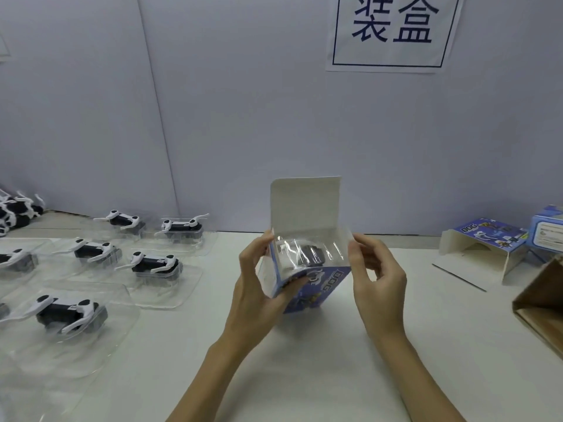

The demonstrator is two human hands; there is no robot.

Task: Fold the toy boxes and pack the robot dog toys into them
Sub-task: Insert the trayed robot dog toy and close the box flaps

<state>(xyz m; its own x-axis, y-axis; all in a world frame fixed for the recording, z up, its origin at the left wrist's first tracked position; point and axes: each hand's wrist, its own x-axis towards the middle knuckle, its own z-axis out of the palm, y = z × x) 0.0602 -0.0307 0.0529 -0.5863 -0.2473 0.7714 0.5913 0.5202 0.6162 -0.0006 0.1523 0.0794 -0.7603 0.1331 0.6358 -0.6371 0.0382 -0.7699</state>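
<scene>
A pale wall (pixel 243 117) fills the back, with a paper sign (pixel 393 32) whose top is cut off by the frame. Below it runs a white table (pixel 320 360). On its left side robot dogs sit in clear plastic trays (pixel 73 324); those at the far left edge are cut off, and a dark heap (pixel 18 211) of more dogs in the corner is too crowded to count. At the right edge a brown carton (pixel 542 303) is only partly in view, behind it a half-folded blue box (pixel 484 245) and another blue box (pixel 548 229), cropped.

In the middle, lifted above the table and tilted, is the blue toy box (pixel 307 269), its white lid flap standing open. A robot dog (pixel 307 254) in its clear tray shows inside, blurred by glare. The left hand (pixel 259 284) grips the box's left side, fingers curled under it. The right hand (pixel 377 269) is at the right edge, fingertips pinching the clear tray's corner, other fingers loosely bent.
</scene>
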